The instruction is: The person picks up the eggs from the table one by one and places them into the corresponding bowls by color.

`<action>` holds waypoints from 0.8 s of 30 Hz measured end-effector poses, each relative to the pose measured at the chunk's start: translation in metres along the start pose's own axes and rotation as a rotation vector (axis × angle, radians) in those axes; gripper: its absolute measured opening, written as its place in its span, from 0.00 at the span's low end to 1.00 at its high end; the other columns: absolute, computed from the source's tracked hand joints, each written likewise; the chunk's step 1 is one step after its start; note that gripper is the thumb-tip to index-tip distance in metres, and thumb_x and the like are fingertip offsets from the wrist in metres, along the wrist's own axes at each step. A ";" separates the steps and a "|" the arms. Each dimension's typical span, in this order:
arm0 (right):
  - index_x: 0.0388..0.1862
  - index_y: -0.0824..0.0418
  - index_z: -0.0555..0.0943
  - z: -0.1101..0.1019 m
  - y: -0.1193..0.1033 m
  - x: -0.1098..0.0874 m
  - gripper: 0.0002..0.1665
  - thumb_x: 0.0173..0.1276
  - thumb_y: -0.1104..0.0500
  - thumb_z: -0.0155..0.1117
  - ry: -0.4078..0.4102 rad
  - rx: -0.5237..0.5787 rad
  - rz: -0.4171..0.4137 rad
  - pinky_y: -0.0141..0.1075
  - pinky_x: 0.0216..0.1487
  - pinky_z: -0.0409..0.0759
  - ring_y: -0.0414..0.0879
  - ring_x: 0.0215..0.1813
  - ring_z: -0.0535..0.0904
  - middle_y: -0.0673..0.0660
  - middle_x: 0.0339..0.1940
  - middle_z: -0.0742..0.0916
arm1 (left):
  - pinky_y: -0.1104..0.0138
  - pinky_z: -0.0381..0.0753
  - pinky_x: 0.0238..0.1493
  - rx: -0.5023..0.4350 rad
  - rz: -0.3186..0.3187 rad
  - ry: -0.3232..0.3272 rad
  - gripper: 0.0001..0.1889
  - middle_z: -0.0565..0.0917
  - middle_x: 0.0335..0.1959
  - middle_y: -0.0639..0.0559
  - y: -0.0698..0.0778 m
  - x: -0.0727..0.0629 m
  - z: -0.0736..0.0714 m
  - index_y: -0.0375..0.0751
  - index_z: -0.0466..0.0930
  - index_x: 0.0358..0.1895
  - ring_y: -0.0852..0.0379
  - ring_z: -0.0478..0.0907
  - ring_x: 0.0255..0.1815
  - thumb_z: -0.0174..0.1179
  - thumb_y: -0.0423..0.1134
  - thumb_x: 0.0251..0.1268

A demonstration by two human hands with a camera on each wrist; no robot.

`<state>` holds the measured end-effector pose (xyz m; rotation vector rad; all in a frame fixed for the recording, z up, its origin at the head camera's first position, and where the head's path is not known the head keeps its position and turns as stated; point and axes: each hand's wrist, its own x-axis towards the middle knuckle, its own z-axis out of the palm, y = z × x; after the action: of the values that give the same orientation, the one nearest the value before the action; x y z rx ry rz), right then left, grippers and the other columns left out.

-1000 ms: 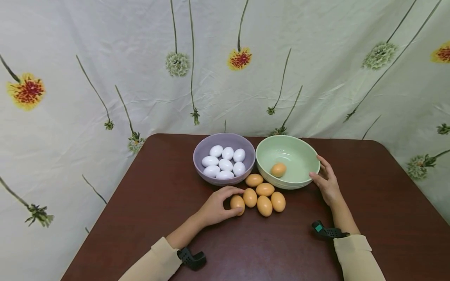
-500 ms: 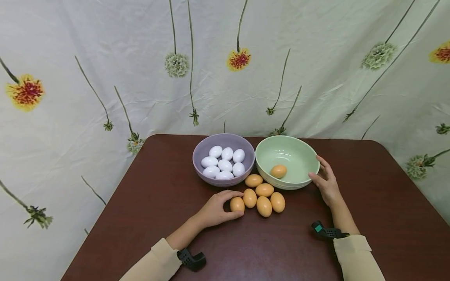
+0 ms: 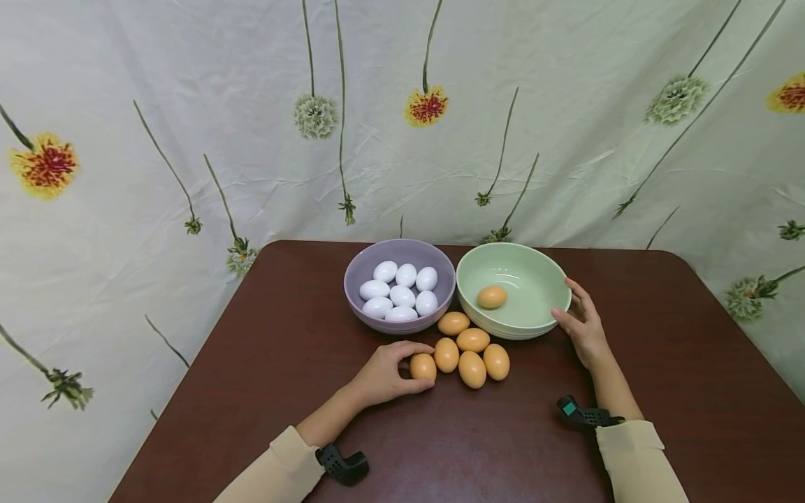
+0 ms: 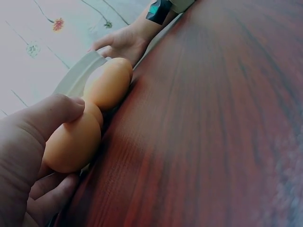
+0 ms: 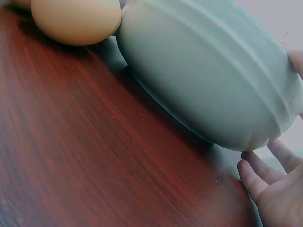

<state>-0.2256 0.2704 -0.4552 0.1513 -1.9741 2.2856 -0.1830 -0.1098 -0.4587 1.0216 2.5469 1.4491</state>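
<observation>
My left hand (image 3: 393,372) is curled round a brown egg (image 3: 423,367) on the table, at the left end of a loose cluster. Its thumb lies along the egg's near side, and the index finger reaches over the far side; in the left wrist view the thumb and fingers touch this egg (image 4: 73,144). At the right side of the green bowl (image 3: 534,279), my right hand (image 3: 588,332) holds the rim, thumb at the near edge and fingers along the outside. One brown egg (image 3: 492,297) lies inside that bowl. The bowl's outer wall (image 5: 199,71) fills much of the right wrist view.
A purple bowl (image 3: 355,276) with several white eggs (image 3: 402,296) stands beside the green bowl. Several brown eggs (image 3: 472,369) lie close together in front of both bowls. The dark red table (image 3: 478,447) ends at a hanging floral cloth (image 3: 377,168).
The brown egg inside the green bowl has rolled a little to the left. Both hands stay nearly in place; the left thumb and egg have shifted only slightly.
</observation>
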 end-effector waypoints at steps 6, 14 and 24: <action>0.75 0.51 0.62 0.001 -0.001 0.000 0.37 0.70 0.68 0.58 0.005 -0.004 0.005 0.26 0.48 0.75 0.43 0.55 0.72 0.56 0.64 0.66 | 0.69 0.81 0.45 -0.105 -0.037 0.018 0.24 0.82 0.51 0.46 -0.001 0.001 -0.001 0.34 0.81 0.54 0.55 0.79 0.50 0.74 0.36 0.52; 0.75 0.50 0.61 0.001 -0.001 0.000 0.37 0.70 0.68 0.58 0.006 -0.009 0.005 0.26 0.47 0.75 0.42 0.55 0.72 0.54 0.64 0.66 | 0.68 0.81 0.46 -0.136 -0.030 0.046 0.25 0.82 0.52 0.45 0.010 0.009 -0.009 0.32 0.81 0.54 0.54 0.78 0.52 0.74 0.33 0.51; 0.75 0.51 0.62 0.000 0.000 0.001 0.37 0.70 0.69 0.58 0.012 -0.003 0.009 0.26 0.47 0.75 0.43 0.55 0.73 0.52 0.62 0.67 | 0.65 0.80 0.48 -0.196 0.012 0.021 0.25 0.81 0.53 0.39 0.025 0.031 -0.012 0.30 0.79 0.55 0.51 0.78 0.52 0.73 0.31 0.52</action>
<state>-0.2267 0.2703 -0.4550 0.1282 -1.9758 2.2834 -0.1984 -0.0928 -0.4239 0.9976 2.3570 1.6799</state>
